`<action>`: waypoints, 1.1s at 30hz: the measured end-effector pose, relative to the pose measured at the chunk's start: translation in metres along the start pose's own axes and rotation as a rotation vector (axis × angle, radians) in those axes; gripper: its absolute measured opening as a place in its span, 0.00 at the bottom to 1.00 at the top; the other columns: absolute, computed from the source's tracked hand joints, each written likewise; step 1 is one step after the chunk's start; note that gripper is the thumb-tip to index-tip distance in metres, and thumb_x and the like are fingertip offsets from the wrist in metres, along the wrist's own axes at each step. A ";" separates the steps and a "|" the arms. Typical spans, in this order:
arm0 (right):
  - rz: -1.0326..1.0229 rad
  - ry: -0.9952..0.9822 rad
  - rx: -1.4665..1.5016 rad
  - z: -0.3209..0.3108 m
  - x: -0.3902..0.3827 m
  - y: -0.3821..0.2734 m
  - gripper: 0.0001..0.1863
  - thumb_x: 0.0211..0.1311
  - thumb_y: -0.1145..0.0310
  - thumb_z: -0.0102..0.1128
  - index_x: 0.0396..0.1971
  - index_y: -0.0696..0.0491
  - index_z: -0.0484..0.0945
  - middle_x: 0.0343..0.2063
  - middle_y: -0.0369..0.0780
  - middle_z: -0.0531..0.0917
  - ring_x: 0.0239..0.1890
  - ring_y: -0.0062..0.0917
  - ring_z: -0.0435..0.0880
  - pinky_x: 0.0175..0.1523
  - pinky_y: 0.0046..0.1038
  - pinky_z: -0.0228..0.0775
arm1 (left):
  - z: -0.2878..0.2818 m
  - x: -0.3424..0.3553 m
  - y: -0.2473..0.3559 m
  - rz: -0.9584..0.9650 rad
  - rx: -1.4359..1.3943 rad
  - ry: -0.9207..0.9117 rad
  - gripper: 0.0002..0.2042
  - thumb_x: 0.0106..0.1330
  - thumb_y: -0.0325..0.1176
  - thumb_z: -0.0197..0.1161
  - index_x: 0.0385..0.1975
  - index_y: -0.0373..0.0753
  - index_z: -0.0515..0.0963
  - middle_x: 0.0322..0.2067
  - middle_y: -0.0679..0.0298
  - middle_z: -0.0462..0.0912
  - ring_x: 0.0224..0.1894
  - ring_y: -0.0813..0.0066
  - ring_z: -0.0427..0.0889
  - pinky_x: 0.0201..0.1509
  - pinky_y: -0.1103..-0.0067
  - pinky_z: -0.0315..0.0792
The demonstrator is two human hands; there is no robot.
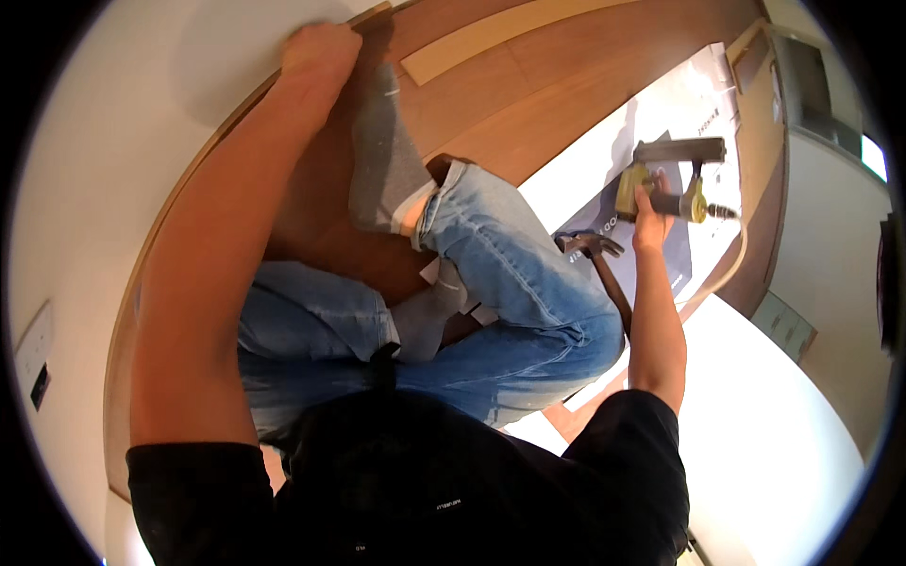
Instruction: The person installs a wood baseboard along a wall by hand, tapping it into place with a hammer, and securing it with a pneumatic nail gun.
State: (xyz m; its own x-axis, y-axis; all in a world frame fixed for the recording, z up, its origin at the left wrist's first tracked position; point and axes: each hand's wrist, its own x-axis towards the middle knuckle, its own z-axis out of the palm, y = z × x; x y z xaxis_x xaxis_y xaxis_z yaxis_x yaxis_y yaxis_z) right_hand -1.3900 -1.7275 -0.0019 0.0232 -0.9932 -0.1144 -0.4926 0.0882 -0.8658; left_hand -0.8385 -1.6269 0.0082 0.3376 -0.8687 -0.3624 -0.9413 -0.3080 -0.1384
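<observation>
Along the foot of the wall on the left runs a thin wooden baseboard strip (pixel 189 168). My left hand (pixel 321 53) is closed at its far part, fingers curled against it; their tips are hidden. Off to the right, my right hand (pixel 651 223) grips a yellow-green and black nail gun (pixel 681 151), raised over a printed sheet. From its rear fitting a pale air hose (pixel 740 262) curves down toward my forearm. A claw hammer (pixel 612 275) lies between my bent knee and my right forearm, its lower handle hidden by my leg.
I sit cross-legged in jeans on a brown wood floor (pixel 500 94). A long light-wood strip (pixel 500 32) lies on it at the far side. The white and dark printed sheet (pixel 694 99) covers floor to the right. A wall switch plate (pixel 35 344) is at far left.
</observation>
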 end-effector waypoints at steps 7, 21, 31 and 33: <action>0.112 0.236 0.033 -0.174 -0.095 0.016 0.33 0.60 0.77 0.64 0.68 0.58 0.67 0.62 0.41 0.74 0.66 0.31 0.70 0.72 0.32 0.57 | 0.005 0.009 0.017 0.044 0.079 0.012 0.10 0.68 0.26 0.58 0.42 0.40 0.87 0.48 0.57 0.87 0.50 0.55 0.87 0.48 0.65 0.84; -0.225 -0.111 -0.442 -0.157 -0.084 -0.093 0.35 0.64 0.74 0.62 0.70 0.62 0.61 0.63 0.47 0.74 0.66 0.34 0.71 0.72 0.36 0.58 | 0.039 0.025 0.004 -0.010 -0.156 0.055 0.13 0.69 0.31 0.55 0.42 0.39 0.88 0.46 0.53 0.88 0.49 0.54 0.87 0.50 0.61 0.82; -0.538 -0.618 0.005 0.254 -0.042 -0.144 0.21 0.62 0.74 0.64 0.55 0.55 0.75 0.53 0.40 0.78 0.59 0.29 0.74 0.67 0.30 0.62 | 0.002 0.003 0.014 -0.035 -0.248 -0.039 0.13 0.65 0.36 0.65 0.46 0.42 0.87 0.50 0.59 0.86 0.53 0.58 0.85 0.53 0.66 0.82; -0.542 -0.644 -0.010 0.281 -0.042 -0.140 0.20 0.63 0.73 0.64 0.54 0.56 0.75 0.53 0.41 0.78 0.57 0.30 0.76 0.66 0.30 0.63 | -0.005 -0.001 0.013 -0.039 -0.299 -0.089 0.12 0.65 0.37 0.66 0.46 0.42 0.87 0.48 0.59 0.87 0.53 0.59 0.86 0.53 0.67 0.82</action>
State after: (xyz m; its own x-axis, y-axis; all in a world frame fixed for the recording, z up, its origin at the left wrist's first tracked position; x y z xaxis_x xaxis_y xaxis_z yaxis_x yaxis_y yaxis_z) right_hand -1.0775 -1.6764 -0.0133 0.7493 -0.6597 0.0580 -0.2773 -0.3922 -0.8771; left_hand -0.8507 -1.6323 0.0117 0.3605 -0.8205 -0.4436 -0.8838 -0.4525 0.1188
